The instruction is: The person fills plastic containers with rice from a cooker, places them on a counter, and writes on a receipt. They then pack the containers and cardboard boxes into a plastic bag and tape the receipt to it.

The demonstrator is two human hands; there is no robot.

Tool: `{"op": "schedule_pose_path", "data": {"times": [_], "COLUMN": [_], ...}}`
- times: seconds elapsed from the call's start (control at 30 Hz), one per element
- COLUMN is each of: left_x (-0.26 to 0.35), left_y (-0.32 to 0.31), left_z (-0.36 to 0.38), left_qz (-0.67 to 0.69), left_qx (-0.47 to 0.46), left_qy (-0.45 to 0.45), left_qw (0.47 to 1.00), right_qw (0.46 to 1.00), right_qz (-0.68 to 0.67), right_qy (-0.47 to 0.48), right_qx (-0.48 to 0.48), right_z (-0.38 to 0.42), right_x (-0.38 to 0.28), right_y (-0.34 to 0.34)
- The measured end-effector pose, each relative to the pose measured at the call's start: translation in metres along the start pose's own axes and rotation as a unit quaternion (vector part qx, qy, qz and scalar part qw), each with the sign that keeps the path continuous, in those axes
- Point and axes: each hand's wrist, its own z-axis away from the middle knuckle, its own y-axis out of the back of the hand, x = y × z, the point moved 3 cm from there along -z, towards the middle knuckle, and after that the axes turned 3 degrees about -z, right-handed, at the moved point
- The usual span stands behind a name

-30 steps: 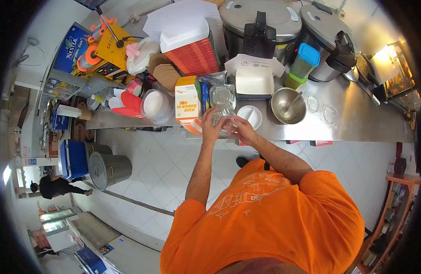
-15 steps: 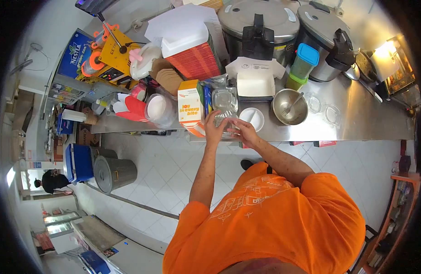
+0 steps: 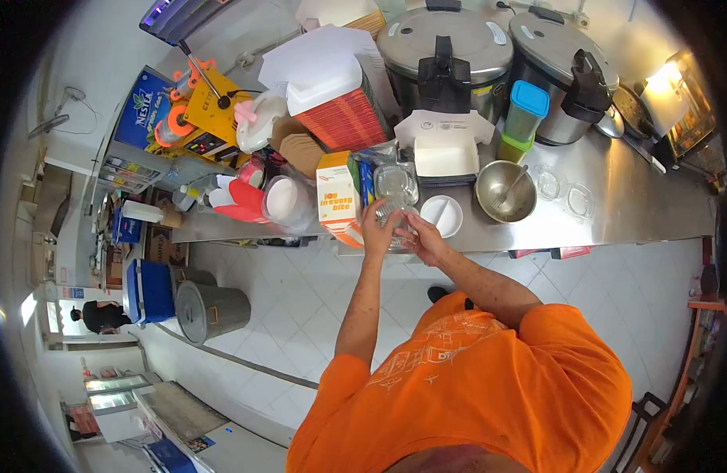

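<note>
At the counter's front edge, my left hand (image 3: pixel 377 230) and my right hand (image 3: pixel 426 240) are close together, fingers curled around a small clear plastic container (image 3: pixel 392 207). My fingers hide part of it. Just behind stand more clear plastic tubs (image 3: pixel 396 181). To the right of my hands is a white bowl (image 3: pixel 451 211) with a white utensil in it. Left of them, an orange-and-white printed carton (image 3: pixel 337 193) stands upright.
A metal mixing bowl (image 3: pixel 521 206) with a fork sits further right, near clear lids (image 3: pixel 578 200). Behind are an open paper box (image 3: pixel 446 158), stacked red cartons (image 3: pixel 351 118) and two large cookers (image 3: pixel 446 47). A grey bin (image 3: pixel 221 311) stands on the floor; a person (image 3: pixel 103 316) is far left.
The view has shifted slightly, so the counter things appear a little lower and further right. My hands stay together around the clear plastic container, with small finger movements.
</note>
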Motion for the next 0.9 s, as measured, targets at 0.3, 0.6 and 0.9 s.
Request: {"op": "schedule_pose_path", "data": {"times": [0.3, 0.6, 0.9], "left_x": [0.035, 0.037, 0.049], "left_y": [0.017, -0.005, 0.016], "left_z": [-0.009, -0.019, -0.091], "left_qz": [-0.249, -0.297, -0.167], "left_qx": [-0.092, -0.176, -0.048], "left_qy": [-0.255, -0.319, -0.216], "left_qw": [0.930, 0.883, 0.961], "right_qw": [0.986, 0.958, 0.895], "right_qz": [0.136, 0.274, 0.416], "right_qy": [0.057, 0.032, -0.031], "right_qx": [0.072, 0.082, 0.157], "right_z": [-0.011, -0.010, -0.014], "right_x": [-0.003, -0.002, 0.028], "right_y": [0.018, 0.038, 0.099]}}
